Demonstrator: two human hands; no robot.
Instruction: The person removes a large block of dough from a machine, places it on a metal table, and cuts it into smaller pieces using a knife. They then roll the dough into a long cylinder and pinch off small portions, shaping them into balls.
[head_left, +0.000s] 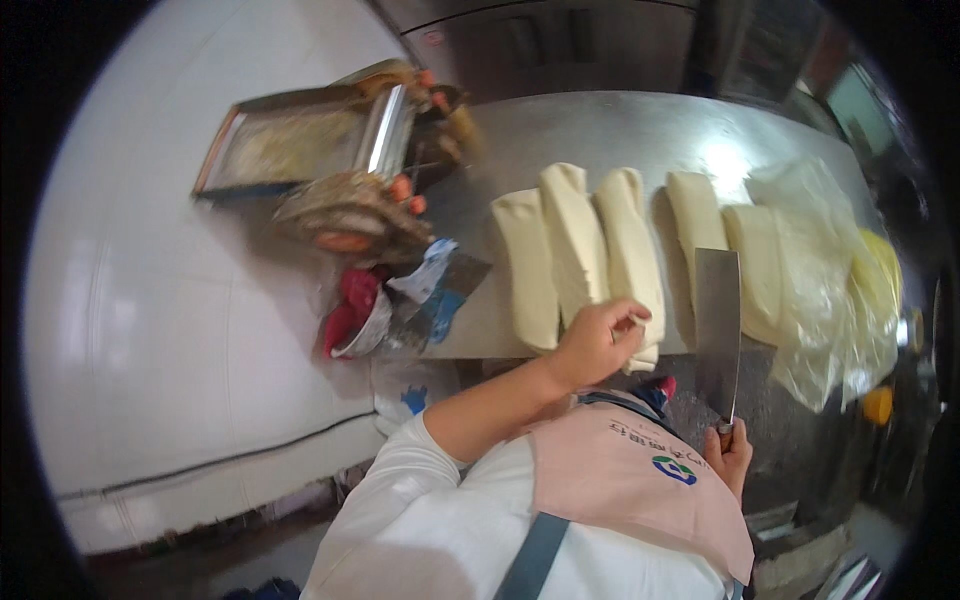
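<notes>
Long thick strips of pale dough lie side by side on the metal table. Over the near end of the third strip, my left hand has curled fingers, with a small pale bit, perhaps dough, at the fingertips. Off the table's front edge, my right hand grips the wooden handle of a cleaver, its broad blade pointing away from me. Right of the blade, more dough lies partly under a clear plastic bag.
A blurred machine with a framed tray and red knobs stands at the table's left, by the white tiled wall. Below it are a red item and crumpled blue and white wrappers. A yellow bag is at the far right.
</notes>
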